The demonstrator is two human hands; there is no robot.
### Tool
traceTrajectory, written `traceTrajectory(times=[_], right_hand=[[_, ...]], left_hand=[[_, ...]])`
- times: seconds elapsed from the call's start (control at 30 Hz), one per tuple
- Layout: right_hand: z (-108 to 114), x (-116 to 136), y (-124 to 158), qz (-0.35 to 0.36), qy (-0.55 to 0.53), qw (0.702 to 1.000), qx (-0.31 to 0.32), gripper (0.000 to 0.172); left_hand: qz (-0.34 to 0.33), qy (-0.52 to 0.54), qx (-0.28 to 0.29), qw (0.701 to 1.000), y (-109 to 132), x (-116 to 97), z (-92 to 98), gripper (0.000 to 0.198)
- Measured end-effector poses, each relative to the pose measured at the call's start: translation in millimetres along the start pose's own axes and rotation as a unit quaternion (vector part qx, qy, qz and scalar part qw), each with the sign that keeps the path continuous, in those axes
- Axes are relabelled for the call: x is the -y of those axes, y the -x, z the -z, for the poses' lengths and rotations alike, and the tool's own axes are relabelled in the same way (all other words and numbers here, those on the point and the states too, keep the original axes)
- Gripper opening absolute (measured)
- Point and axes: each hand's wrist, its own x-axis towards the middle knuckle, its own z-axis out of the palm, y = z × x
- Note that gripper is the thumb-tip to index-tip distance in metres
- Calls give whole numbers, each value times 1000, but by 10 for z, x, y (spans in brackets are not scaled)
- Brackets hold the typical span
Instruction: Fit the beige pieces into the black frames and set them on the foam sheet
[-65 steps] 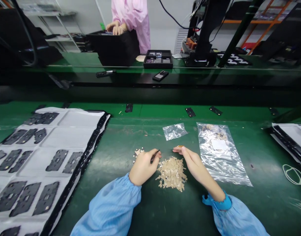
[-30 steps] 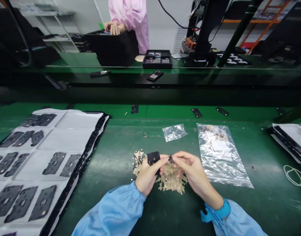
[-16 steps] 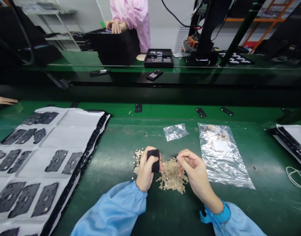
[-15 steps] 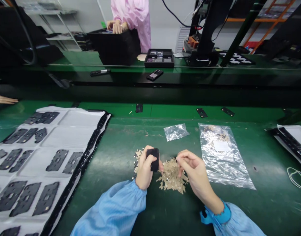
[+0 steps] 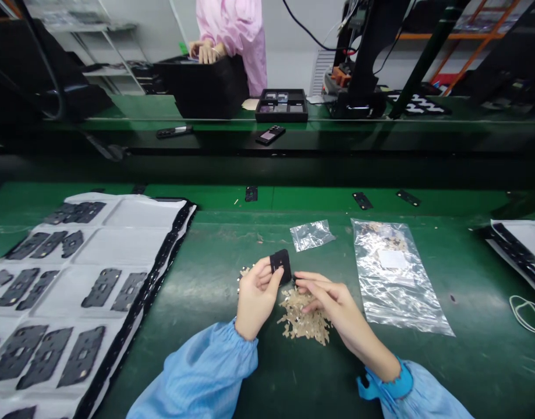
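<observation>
My left hand (image 5: 259,294) grips a small black flat plastic part (image 5: 280,266), thumb across its face, tilted above the bench. Close to its right edge is my right hand (image 5: 326,299), fingers bent together, with a tiny dark thing at the fingertips that is too small to name. Below both hands lies a heap of small beige cut pieces (image 5: 305,323), some with shiny spots. A few more small pieces (image 5: 243,272) show behind my left hand, mostly hidden by it.
At left, a white compartment tray (image 5: 131,244) holds several black parts (image 5: 102,287). A small clear bag (image 5: 311,235) and a larger clear bag of pieces (image 5: 400,291) lie beyond the heap. Several black parts rest along the far strip. Across the bench, a person in pink (image 5: 245,35) handles a black box (image 5: 201,87).
My left hand has turned the black part and shifted it slightly right. My right hand has moved left, its fingertips now close to the part's edge.
</observation>
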Motion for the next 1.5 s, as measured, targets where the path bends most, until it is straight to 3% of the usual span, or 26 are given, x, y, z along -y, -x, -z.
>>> traceTrajectory(times=[0.6,1.1,1.5], right_hand=[[-5,1,-9,-3,-13,1000,-3,28],[9,47,-14,-46,-104,994,7,24],[46,22,-49,-24,-78,997,-11,22]], left_hand=[[6,6,4,1000,25,-16,-17,29],[14,16,19,1000,51,-29,-10,32],[51,61,90,993,33,-106,18,34]])
